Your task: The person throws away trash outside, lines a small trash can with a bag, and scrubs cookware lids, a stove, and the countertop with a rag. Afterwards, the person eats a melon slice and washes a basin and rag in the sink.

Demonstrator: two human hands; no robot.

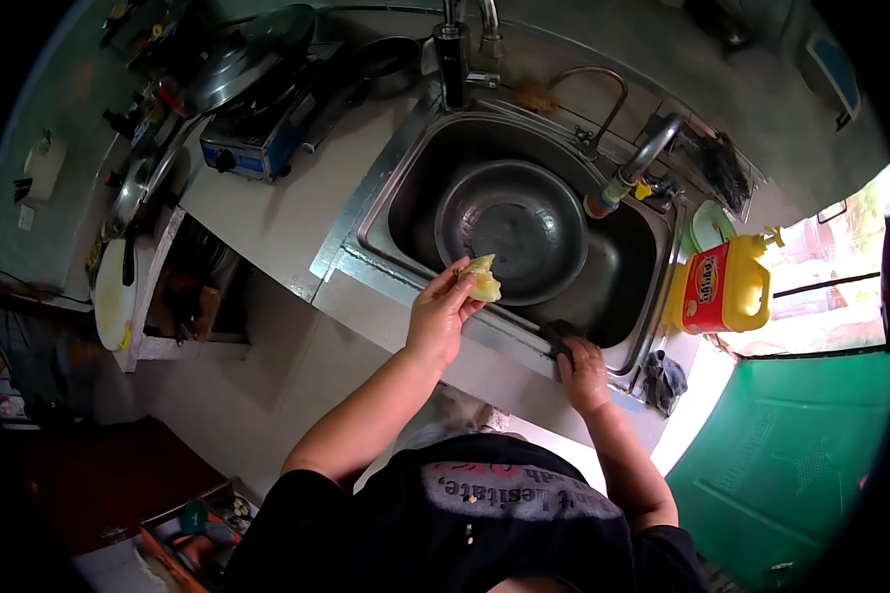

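My left hand pinches a pale yellow-green, ragged piece between thumb and fingers, over the front rim of the sink. Its exact kind is not clear. Behind it, a wide metal basin rests inside the steel sink. At the sink's front right edge, my right hand is closed around a dark grey cloth, which hangs partly over the basin side of the rim. The fingertips of that hand are partly hidden by the cloth.
Faucets reach over the sink from behind. A yellow jug with a red label stands right of it, near another dark cloth. On the left counter is a blue portable gas stove with a lidded pan.
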